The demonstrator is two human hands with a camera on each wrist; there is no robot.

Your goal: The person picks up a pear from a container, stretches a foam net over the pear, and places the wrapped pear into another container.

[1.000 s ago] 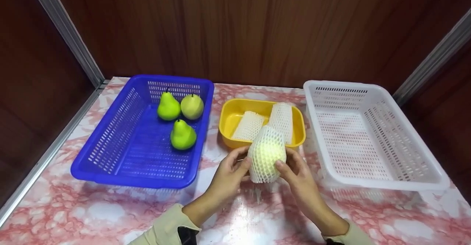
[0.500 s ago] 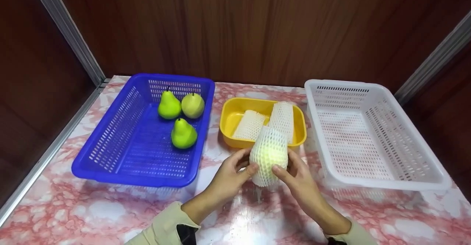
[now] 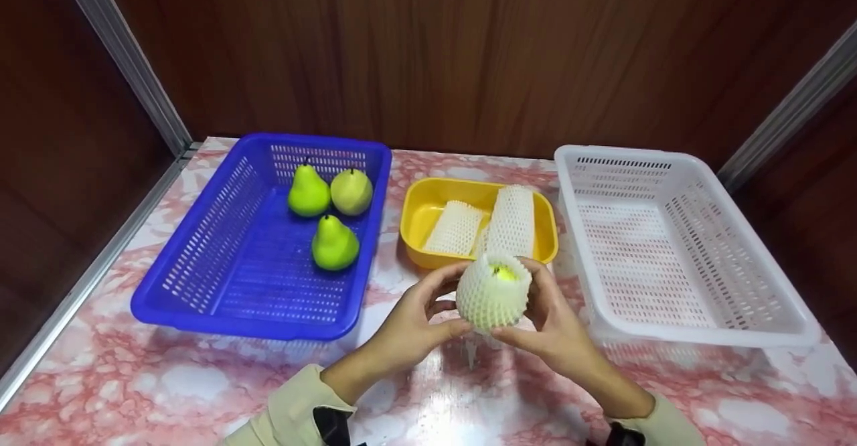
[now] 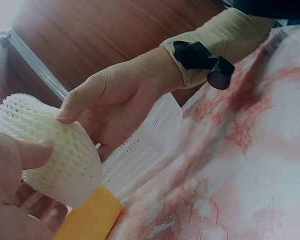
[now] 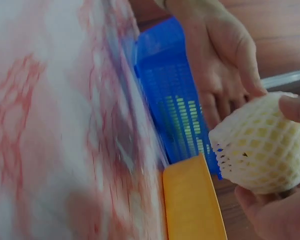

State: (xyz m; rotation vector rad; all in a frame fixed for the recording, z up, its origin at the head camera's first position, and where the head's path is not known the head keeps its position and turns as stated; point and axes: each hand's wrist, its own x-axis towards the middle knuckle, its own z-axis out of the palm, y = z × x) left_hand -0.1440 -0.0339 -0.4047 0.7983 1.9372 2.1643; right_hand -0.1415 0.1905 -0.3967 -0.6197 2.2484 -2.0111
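Observation:
In the head view both hands hold a pear in a white foam net sleeve (image 3: 492, 302) in front of the yellow tub. The left hand (image 3: 408, 329) grips its left side and the right hand (image 3: 561, 335) its right, thumbs toward me. Through the sleeve's open upper end a bit of yellow-green fruit (image 3: 505, 273) shows; the net covers the rest. The left wrist view has the left hand (image 4: 7, 172) at the netting, its thumb pressed on it. In the right wrist view the right hand's (image 5: 285, 215) fingers lie under the net.
On the left, a blue basket (image 3: 251, 329) holds two green pears (image 3: 335, 246) and a paler round one (image 3: 351, 193). The yellow tub (image 3: 418, 253) contains foam net sleeves (image 3: 514, 221). A white basket (image 3: 703, 331) stands at right on the marbled table (image 3: 187, 386).
The netted pear has tipped: its narrow sleeve end, which pointed away, now turns up toward me and shows its opening. Both hands have shifted their hold and thumbs lower around it.

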